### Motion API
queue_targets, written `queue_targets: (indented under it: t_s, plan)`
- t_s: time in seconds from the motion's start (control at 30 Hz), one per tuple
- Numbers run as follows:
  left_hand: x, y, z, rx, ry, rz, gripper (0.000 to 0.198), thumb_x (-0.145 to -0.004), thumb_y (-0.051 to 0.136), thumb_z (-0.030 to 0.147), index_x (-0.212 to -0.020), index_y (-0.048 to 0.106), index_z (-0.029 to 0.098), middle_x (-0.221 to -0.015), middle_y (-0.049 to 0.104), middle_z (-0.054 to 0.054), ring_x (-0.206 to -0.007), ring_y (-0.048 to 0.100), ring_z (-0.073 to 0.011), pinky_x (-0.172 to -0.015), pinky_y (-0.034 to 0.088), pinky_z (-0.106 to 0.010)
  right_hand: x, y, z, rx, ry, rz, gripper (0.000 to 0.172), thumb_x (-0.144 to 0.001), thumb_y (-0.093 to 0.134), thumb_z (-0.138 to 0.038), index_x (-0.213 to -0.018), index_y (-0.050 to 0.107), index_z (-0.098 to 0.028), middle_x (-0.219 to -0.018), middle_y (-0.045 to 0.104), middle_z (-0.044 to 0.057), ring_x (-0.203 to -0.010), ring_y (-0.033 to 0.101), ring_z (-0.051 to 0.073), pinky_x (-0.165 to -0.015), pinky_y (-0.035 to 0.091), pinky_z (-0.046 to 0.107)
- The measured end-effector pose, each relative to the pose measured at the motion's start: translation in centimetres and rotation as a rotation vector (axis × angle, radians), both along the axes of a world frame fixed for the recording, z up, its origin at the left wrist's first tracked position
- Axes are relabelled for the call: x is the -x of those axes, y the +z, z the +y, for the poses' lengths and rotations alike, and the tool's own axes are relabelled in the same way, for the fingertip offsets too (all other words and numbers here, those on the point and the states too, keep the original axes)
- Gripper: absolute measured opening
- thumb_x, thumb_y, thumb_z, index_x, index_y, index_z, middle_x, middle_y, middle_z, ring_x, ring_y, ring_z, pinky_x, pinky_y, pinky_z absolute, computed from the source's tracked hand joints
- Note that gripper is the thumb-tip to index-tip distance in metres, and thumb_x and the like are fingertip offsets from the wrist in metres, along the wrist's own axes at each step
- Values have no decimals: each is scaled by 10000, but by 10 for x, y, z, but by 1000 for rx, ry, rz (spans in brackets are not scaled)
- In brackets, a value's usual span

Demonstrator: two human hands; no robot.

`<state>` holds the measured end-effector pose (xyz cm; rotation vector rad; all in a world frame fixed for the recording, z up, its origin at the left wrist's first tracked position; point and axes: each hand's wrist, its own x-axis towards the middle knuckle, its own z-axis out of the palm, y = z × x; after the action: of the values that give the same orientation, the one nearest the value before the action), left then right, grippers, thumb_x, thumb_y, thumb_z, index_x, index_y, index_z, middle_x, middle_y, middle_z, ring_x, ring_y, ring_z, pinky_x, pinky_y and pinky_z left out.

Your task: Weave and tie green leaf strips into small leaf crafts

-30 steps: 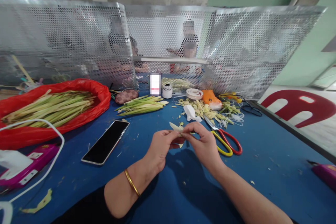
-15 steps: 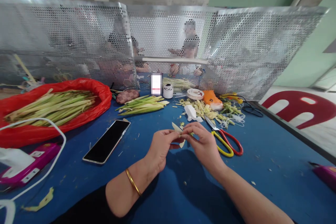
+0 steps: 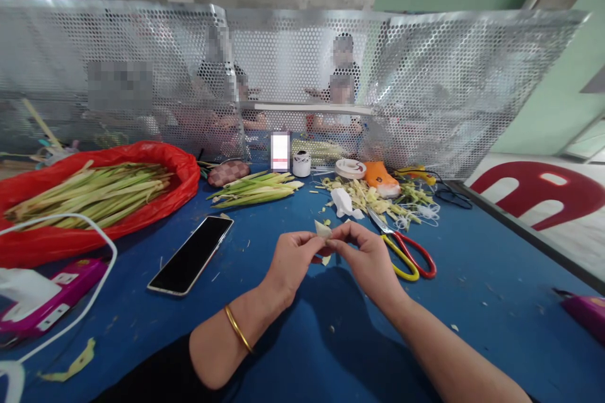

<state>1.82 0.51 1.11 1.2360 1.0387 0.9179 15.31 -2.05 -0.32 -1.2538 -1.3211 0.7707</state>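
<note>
My left hand (image 3: 295, 261) and my right hand (image 3: 362, 255) meet over the middle of the table, fingertips touching. Between them they pinch a small pale piece of husk (image 3: 323, 229), its pointed tip standing up above the fingers. Most of the piece is covered by my fingers and thumbs. Just right of my right hand lie scissors (image 3: 407, 256) with one yellow and one red handle. Beyond my hands are a crumpled white tissue (image 3: 344, 203) and a heap of husk scraps (image 3: 378, 201).
Long husk strips (image 3: 94, 192) fill a red plastic bag (image 3: 182, 160) at left. A phone (image 3: 191, 256), a purple power strip (image 3: 70, 289), a husk bundle (image 3: 258, 189), a white tape roll (image 3: 350, 168) and an orange packet (image 3: 379, 177) also lie here. A perforated metal screen (image 3: 302, 44) stands behind.
The pale husk piece has been turned between my fingers, and its tip now points more upright. Both hands stay in nearly the same place.
</note>
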Motion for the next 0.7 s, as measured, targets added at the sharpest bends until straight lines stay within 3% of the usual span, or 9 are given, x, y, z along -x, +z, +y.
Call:
queue_targets:
  t_s: [0.23,0.47,0.7]
  plan:
    - [1,-3,1,10,-35,-52,220,-715,625,325,-694,744,142,-737,724,-91,-768,649,-198,-679,451,-277,-1,4,0,-2,-21,-4,91,-734,650,-256,-684,608,-192,-628,644,-4,-623,598,167,-619,479,295]
    - [1,-7,2,163,-53,-203,255,-688,718,378,-770,745,138,-757,715,-78,-752,639,-168,-668,445,-255,-1,2,2,-84,-56,63,79,-726,665,-248,-678,639,-191,-624,629,-11,-600,568,148,-601,472,276]
    - [1,-3,0,258,17,-258,191,-653,734,326,-684,719,139,-686,688,-57,-702,630,-154,-652,444,-256,-3,-4,3,-301,-30,-174,33,-781,666,-211,-754,660,-229,-802,637,23,-797,596,186,-753,478,321]
